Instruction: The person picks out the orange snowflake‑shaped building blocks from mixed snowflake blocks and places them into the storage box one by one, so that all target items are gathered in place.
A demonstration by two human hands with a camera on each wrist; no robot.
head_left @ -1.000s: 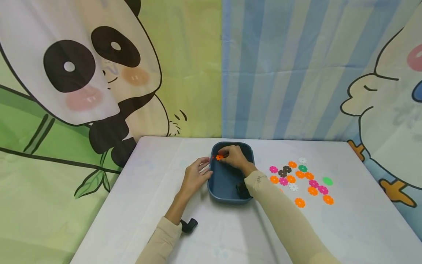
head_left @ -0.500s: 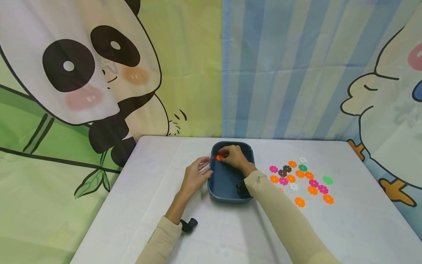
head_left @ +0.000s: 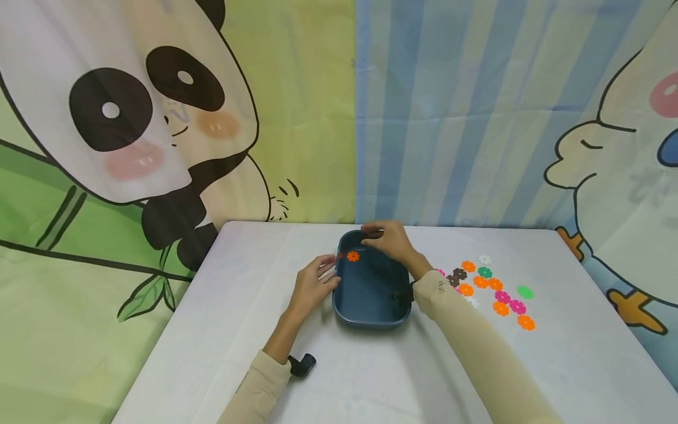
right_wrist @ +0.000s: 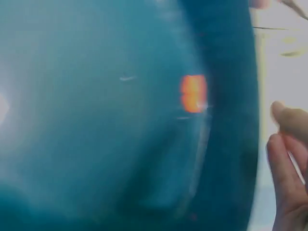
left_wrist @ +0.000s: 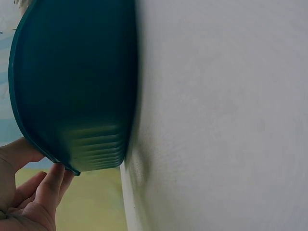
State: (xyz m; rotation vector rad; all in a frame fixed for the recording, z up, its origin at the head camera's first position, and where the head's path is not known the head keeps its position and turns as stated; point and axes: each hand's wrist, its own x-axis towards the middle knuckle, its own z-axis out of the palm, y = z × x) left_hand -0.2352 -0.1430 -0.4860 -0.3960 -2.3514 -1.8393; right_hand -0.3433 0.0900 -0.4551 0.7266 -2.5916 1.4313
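A dark blue oblong plastic tub (head_left: 371, 294) stands on the table. Inside, near its left wall, is an orange notched flower-shaped disc (head_left: 352, 256). My left hand (head_left: 311, 285) touches the left rim with fairly straight fingers and thumb; the left wrist view shows those fingertips against the rim of the tub (left_wrist: 72, 86). Above the far right part of the tub, my right hand (head_left: 392, 240) has loosely bent fingers, with nothing seen between them. In the right wrist view the orange disc (right_wrist: 193, 94) appears blurred, apart from the right hand (right_wrist: 288, 154).
Several notched discs in orange, pink, white, brown and green, such as an orange disc (head_left: 500, 308) and a bright green disc (head_left: 525, 292), lie flat right of the tub. My right sleeve (head_left: 471, 335) covers part of that area. A printed curtain (head_left: 455, 118) hangs behind the white table (head_left: 212, 330).
My right hand has let go of the orange disc and moved up and right, leaving the disc inside the tub. The left hand stays at the rim.
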